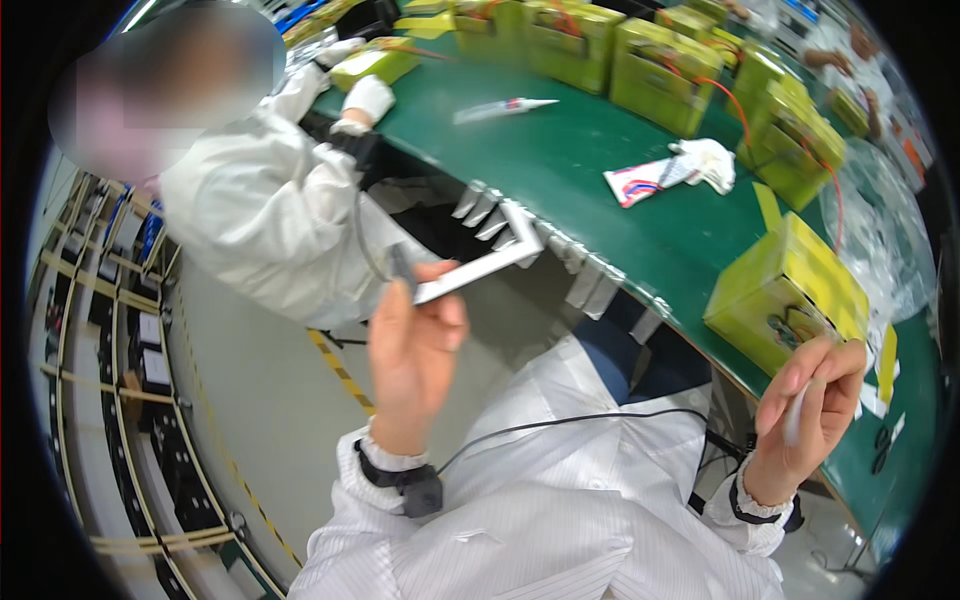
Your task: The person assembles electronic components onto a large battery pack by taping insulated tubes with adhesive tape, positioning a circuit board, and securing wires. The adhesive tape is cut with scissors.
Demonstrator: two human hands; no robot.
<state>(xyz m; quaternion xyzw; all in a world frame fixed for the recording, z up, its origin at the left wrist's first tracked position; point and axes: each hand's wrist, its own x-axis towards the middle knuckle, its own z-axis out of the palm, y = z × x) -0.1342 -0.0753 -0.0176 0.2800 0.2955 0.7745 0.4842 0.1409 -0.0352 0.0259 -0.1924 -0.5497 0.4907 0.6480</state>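
One long green surface (560, 150), bowed by the fisheye, with a row of yellow-green blocks (655, 80) trailing orange wires (839, 205) along the far side. Next size down: a co-worker (260, 220) in white over on the left, gloved hand (370, 100) near a block up there. Then the nearest block (760, 290), just beyond the right grip (828, 415). Smaller stuff: a crumpled white glove (710, 165) up against a red-and-blue-marked tube (638, 185), dark scissors (880, 450) over by the right rim, hanging strips (600, 297) in white off the near edge.

Step in hand, best guess: handling a bent white strip (480, 272) on the left and a small pale sliver (796, 415) on the right. Next move, judging from here, calls for a steady pinch and no snagging of that loose bent end.

As for position: strip pinched between thumb and fingers of the left grip (405, 355), poking out to the right and upward, in the air and well apart from the nearest block. Far end overlapping the hanging strips in view; can't tell if touching. Right grip: narrow, fingertips together on the sliver.
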